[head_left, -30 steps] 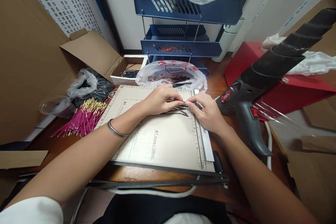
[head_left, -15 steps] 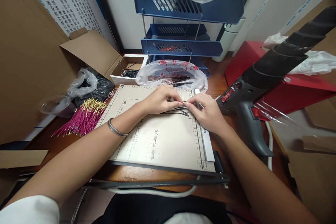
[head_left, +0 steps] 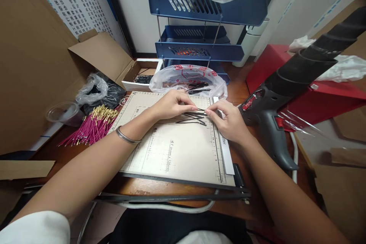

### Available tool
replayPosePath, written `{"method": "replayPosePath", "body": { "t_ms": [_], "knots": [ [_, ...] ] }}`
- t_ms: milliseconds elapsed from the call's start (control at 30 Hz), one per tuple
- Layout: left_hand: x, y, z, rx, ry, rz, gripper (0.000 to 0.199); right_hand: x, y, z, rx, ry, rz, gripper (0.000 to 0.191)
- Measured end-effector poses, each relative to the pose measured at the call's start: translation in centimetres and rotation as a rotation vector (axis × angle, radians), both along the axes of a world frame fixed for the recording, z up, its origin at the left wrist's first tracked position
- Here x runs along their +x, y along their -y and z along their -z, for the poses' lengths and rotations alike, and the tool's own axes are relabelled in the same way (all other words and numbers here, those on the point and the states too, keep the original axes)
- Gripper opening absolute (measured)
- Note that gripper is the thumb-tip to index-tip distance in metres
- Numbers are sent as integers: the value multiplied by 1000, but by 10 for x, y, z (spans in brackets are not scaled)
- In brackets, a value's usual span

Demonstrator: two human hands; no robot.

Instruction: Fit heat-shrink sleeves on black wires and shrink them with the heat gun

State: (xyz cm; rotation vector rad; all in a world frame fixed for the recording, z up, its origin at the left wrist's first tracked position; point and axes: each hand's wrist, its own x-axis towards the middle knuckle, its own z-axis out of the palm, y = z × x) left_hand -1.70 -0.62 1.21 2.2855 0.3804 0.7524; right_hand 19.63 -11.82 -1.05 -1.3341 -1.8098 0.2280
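Above the paper cutter's board (head_left: 160, 156), my left hand (head_left: 175, 105) pinches a thin black wire (head_left: 201, 109) between thumb and forefinger. Facing it, my right hand (head_left: 227, 120) has its thumb and forefinger pinched at the right end of that wire. Several more black wires (head_left: 193, 122) lie loosely crossed on the board just below my fingertips. The wire's left part is hidden behind my left fingers.
Purple wires with gold tips (head_left: 94, 126) are piled on the left. Behind the board are a clear plastic bag (head_left: 160, 78) and an open carton (head_left: 130, 84), both with black pieces inside. A heat gun (head_left: 268, 122) stands at right; a blue rack (head_left: 200, 51) is behind.
My hands have drawn slightly apart, the right one shifting right. More of the black wires on the board shows between them.
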Motion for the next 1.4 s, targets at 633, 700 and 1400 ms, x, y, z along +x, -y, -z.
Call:
{"method": "replayPosePath", "body": {
  "t_ms": [633,700,1400],
  "knots": [
    [-12,-10,1,274,-30,-230,26,4,-28,9,-109,51,91,11],
    [-11,-10,3,279,-47,-214,23,3,-27,8,-123,56,96,10],
    [-7,-2,2,243,-96,-29,23,3,-2,4,15,38,41,10]
  ]
}}
